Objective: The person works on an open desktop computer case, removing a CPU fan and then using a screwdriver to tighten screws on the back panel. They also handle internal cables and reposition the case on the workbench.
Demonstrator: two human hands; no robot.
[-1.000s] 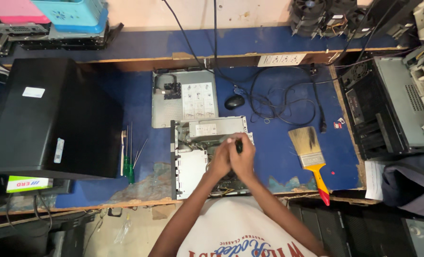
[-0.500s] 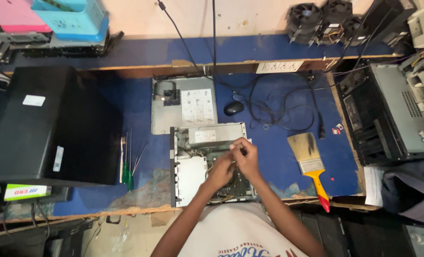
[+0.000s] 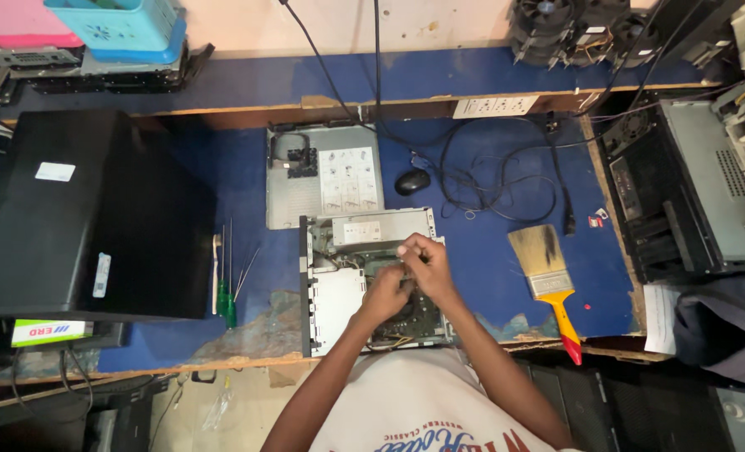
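An open small desktop computer case [image 3: 330,297] lies on the blue workbench close to me, its grey power supply [image 3: 372,228] at the far end. Both my hands are inside it, over the motherboard. My left hand [image 3: 384,293] is curled, knuckles up, near the middle of the board. My right hand [image 3: 423,264] sits just beyond it with fingers bent down and pinched together. The two hands touch. Whatever is under the fingers is hidden.
The removed grey side panel [image 3: 322,176] lies behind the case, with a black mouse [image 3: 412,181] and tangled cables [image 3: 498,176] beside it. A paintbrush [image 3: 550,280] lies to the right, green screwdrivers [image 3: 227,293] to the left. A black tower [image 3: 88,218] stands left, an opened machine [image 3: 690,192] right.
My hands have dropped from the power supply end down toward the middle of the board. The dark tool tip seen above my fingers a second ago no longer shows.
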